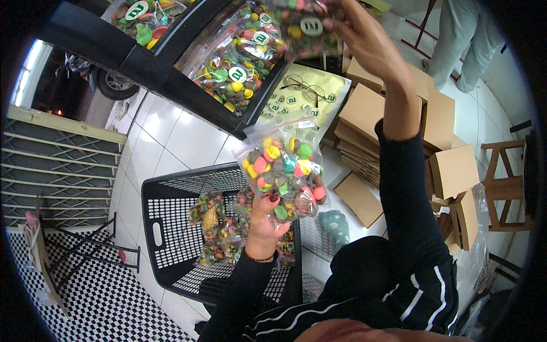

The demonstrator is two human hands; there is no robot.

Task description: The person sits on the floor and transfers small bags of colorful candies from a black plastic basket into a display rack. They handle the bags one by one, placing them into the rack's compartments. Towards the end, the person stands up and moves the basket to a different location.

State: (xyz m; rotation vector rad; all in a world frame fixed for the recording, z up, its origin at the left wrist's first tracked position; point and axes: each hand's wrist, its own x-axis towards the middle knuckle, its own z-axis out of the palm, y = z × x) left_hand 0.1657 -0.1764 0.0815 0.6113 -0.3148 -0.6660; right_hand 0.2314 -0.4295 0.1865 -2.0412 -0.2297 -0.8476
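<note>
My left hand (265, 225) is closed on the lower part of a clear plastic bag (290, 179) of yellow, pink, green and brown pieces, held above a black basket (162, 228). No round label shows on its visible face. At the upper right, my right hand (347, 28) grips another such bag (305, 31), blurred, with a round white-and-green label. It hangs at the far edge of a black bin (142, 60). Inside that bin lie several labelled bags (239, 62), and more bags (151, 23) sit in its left section. The basket holds several filled bags (228, 233).
A yellow sheet of round stickers (336, 91) with eyeglasses (305, 88) on it lies beyond the held bag. Stacked flat cardboard boxes (364, 114) stand at the right. Another person's legs (464, 45) show at the top right. A folding metal gate (57, 171) is at the left.
</note>
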